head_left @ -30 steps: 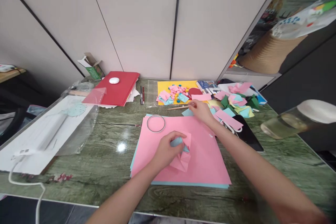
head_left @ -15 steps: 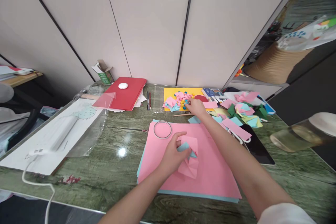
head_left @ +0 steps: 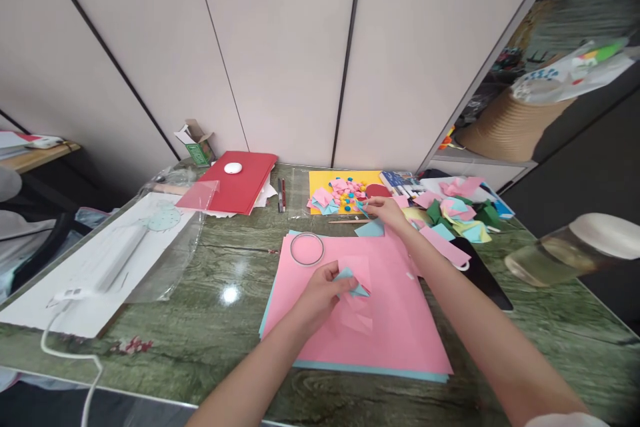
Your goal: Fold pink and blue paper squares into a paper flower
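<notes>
My left hand (head_left: 320, 290) rests on a stack of pink sheets (head_left: 400, 327) and pinches a folded pink and blue paper piece (head_left: 356, 283). My right hand (head_left: 385, 210) reaches past the far edge of the sheets, fingers closed on a small folded blue paper piece (head_left: 363, 209) beside the yellow sheet (head_left: 320, 180). That yellow sheet carries several folded pink and blue pieces (head_left: 333, 195). A tape ring (head_left: 307, 248) lies on the pink stack's far left corner. A thin wooden stick (head_left: 343, 221) lies just beyond the stack.
Loose pink, blue, green and yellow paper scraps (head_left: 457, 207) are heaped at the right, over a black tablet (head_left: 483, 273). A glass jar (head_left: 565, 250) looms at the right edge. A red folder (head_left: 240, 180), two pens (head_left: 281, 193), a plastic sleeve and white sheet (head_left: 100, 260) occupy the left.
My right hand has gone out to the yellow sheet, taken a small blue piece and drawn back slightly. My left hand has stayed on the folded piece, which now lies flatter.
</notes>
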Available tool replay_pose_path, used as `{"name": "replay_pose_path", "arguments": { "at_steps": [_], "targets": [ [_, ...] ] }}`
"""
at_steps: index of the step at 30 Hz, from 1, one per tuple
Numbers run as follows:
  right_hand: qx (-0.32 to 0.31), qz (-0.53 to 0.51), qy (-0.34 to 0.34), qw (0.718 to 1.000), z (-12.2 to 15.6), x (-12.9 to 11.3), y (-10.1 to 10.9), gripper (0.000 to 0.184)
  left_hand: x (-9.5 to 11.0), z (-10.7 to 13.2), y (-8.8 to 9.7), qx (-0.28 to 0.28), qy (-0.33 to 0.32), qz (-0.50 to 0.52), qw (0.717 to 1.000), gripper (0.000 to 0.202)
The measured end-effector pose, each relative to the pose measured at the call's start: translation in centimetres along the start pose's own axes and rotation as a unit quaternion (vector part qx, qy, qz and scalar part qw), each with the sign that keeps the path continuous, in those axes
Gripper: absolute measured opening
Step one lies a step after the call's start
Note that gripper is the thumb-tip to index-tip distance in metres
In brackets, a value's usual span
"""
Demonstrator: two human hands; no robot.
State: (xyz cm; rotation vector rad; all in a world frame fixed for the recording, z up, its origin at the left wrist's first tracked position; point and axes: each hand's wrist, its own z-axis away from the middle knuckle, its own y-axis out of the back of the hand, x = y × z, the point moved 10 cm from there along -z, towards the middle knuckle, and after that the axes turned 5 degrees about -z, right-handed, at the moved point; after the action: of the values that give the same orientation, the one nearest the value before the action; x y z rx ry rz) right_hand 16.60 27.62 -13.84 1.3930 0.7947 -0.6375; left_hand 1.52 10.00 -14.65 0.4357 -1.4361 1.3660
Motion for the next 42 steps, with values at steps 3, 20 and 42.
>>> {"name": "replay_pose_path", "arguments": {
  "at_steps": [3, 20, 42],
  "targets": [
    [0.023, -0.033, 0.045, 0.998, 4.2, -2.6, 1.1, 0.027, 0.1, 0.1, 0.3, 0.000, 0.008, 0.018, 1.000, 0.020],
    [0.050, 0.139, 0.406, 0.902, 22.6, -9.1, -1.3, 0.017, -3.1, 0.7, -2.2, -0.091, 0.134, -0.042, 0.986, 0.031],
    [0.138, 0.008, 0.370, 0.919, 22.7, -8.2, 2.0, 0.023, -2.9, 0.3, -0.9, -0.024, 0.081, -0.159, 0.984, 0.023]
  ]
}}
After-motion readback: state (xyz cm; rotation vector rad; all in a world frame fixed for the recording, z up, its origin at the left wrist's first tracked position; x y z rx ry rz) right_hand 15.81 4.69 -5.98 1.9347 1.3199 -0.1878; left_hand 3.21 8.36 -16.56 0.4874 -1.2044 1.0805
